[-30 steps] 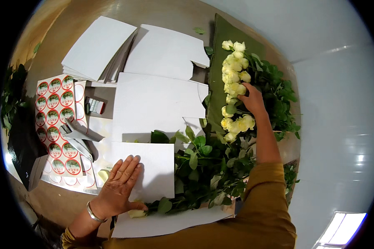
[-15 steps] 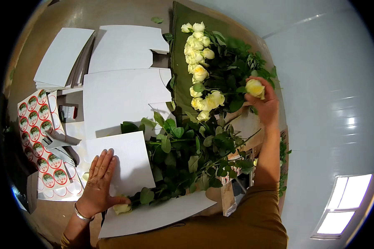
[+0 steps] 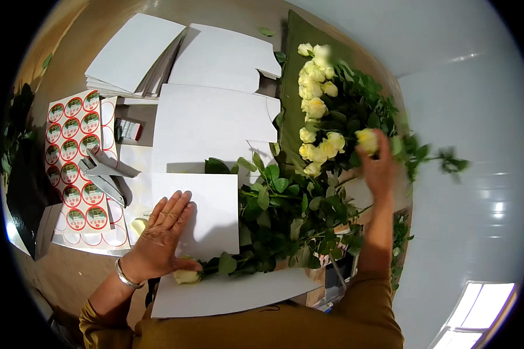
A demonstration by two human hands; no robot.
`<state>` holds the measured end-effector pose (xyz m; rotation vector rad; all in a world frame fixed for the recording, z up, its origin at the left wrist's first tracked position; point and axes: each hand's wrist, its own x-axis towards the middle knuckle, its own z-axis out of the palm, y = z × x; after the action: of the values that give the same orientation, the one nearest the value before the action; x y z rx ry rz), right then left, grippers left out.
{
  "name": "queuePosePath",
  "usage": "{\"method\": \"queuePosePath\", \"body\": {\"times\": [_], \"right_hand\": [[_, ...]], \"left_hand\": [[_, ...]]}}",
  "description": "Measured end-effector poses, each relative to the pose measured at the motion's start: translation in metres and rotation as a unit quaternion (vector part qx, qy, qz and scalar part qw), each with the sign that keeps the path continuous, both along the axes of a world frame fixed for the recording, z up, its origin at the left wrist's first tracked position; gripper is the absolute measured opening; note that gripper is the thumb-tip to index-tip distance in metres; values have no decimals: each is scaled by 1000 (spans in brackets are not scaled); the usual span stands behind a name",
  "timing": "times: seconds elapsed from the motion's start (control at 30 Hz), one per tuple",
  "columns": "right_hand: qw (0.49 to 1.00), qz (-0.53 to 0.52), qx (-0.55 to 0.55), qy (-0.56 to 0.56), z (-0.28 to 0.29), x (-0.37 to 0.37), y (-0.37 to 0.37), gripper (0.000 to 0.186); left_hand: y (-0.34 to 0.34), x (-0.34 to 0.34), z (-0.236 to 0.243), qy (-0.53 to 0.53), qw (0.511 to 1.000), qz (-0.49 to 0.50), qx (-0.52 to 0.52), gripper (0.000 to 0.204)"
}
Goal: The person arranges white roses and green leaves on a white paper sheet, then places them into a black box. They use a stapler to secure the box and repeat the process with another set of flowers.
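My left hand lies flat with its fingers stretched on a white card. Its thumb rests against a pale yellow rose head at the card's near edge. Leafy stems run out to the right from under the card. At the far right, my right hand is closed on a single cream-yellow rose, gripping it just by the bloom. Blurred leaves to the right of that hand seem to belong to its stem. Close by on the left lies a row of cream roses on a green cloth.
White card sheets and a card stack occupy the back left. A metal stapler lies on round-sticker sheets, near a small red-and-white box. Another white card lies against my body. A pale wall rises at right.
The whole view has shifted, so the table sits further right. My right hand has brought its rose nearer the row of roses, and leaves now stick out right. My left hand stays on the card.
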<state>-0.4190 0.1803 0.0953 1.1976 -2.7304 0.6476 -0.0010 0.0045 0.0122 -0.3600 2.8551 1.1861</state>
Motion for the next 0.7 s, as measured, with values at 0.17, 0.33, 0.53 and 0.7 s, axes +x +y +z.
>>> {"method": "queuePosePath", "body": {"times": [0.17, 0.33, 0.53, 0.7], "right_hand": [[984, 87, 93, -123, -63, -30, -13, 53], [930, 100, 295, -197, -19, -53, -44, 55], [987, 59, 119, -89, -36, -147, -146, 34], [979, -2, 204, -28, -101, -156, -178, 38]], "left_hand": [[-3, -6, 5, -18, 1000, 3, 19, 114], [-2, -5, 8, -48, 999, 10, 4, 110], [-5, -6, 8, -32, 999, 15, 24, 115], [-7, -8, 14, -67, 998, 6, 10, 111]]}}
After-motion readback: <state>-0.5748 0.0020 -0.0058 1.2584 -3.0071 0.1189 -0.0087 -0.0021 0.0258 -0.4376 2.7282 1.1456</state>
